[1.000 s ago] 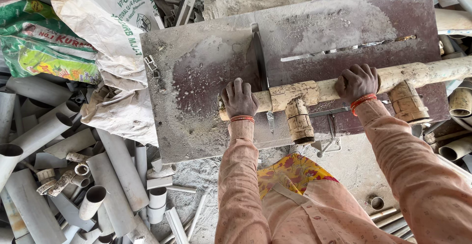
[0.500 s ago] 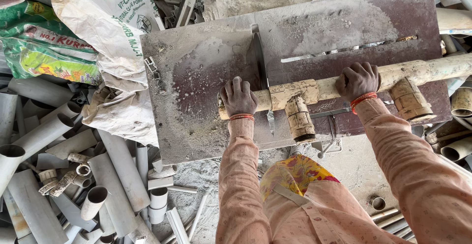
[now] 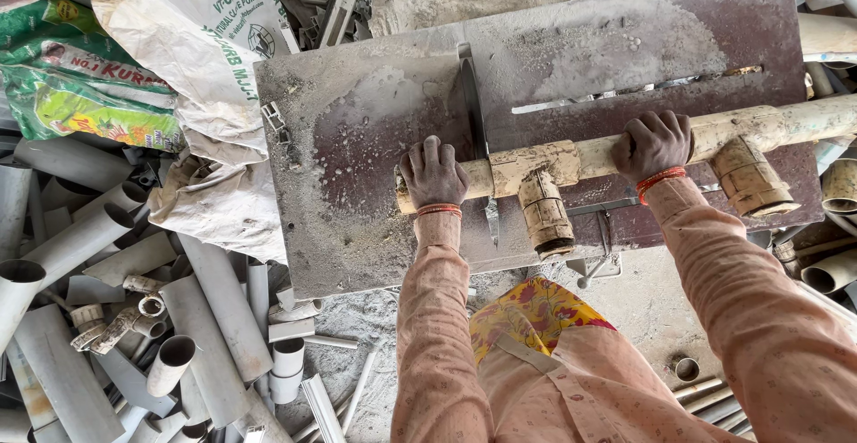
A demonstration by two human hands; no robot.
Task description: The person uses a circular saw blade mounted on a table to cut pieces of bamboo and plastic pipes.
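A: Both hands are clamped on the dirty pipe (image 3: 589, 153) lying across the saw table (image 3: 357, 184); the left hand (image 3: 435, 175) grips its short end just left of the saw blade (image 3: 473, 112), the right hand (image 3: 656, 144) well to the blade's right.

B: The risk?

A: I'd judge the left hand's fingers sit too near the blade. The tee fitting (image 3: 544, 215) just right of it could snag, twisting the pipe. Dust around the blade may let it slide.
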